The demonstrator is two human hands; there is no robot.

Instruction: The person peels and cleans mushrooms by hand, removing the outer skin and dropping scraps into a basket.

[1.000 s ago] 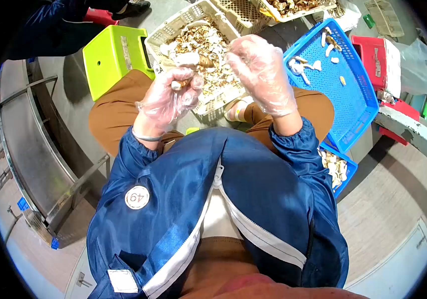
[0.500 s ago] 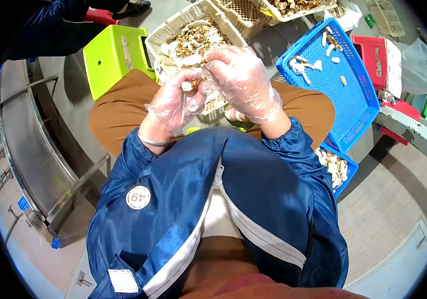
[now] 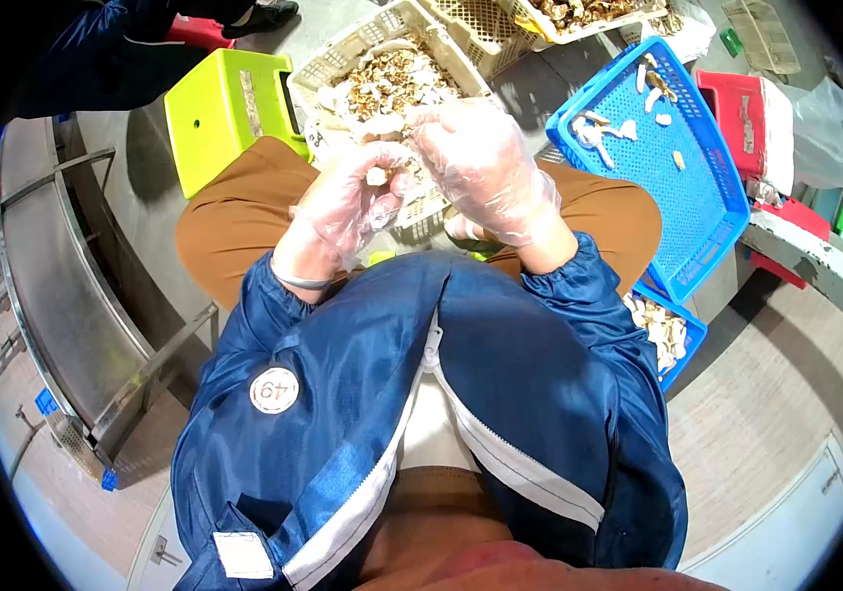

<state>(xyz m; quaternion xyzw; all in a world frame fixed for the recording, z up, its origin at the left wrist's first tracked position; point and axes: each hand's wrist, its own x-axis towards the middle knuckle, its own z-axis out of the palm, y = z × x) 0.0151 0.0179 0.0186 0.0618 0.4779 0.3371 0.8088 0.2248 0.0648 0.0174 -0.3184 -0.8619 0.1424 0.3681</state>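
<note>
My left hand (image 3: pixel 348 202), in a clear plastic glove, is closed around a mushroom piece (image 3: pixel 378 176) whose pale end shows between the fingers. Close against it on the right, my right hand (image 3: pixel 481 163), gloved the same way, has its fingers curled in. Whatever lies between those fingers is hidden. Both hands are above the near part of a cream basket (image 3: pixel 305 91) filled with brown and white mushroom pieces (image 3: pixel 397 84).
Right of my knees lies a blue basket (image 3: pixel 682 222) with a few white pieces; a smaller blue basket (image 3: pixel 699 340) is below it. A green stool (image 3: pixel 215 123) stands left, a red stool (image 3: pixel 737 123) right. Another person's dark sleeve (image 3: pixel 97 59) is at upper left.
My right hand has come left and down from above the basket to meet my left hand. The left hand has shifted slightly right, still around the mushroom piece.
</note>
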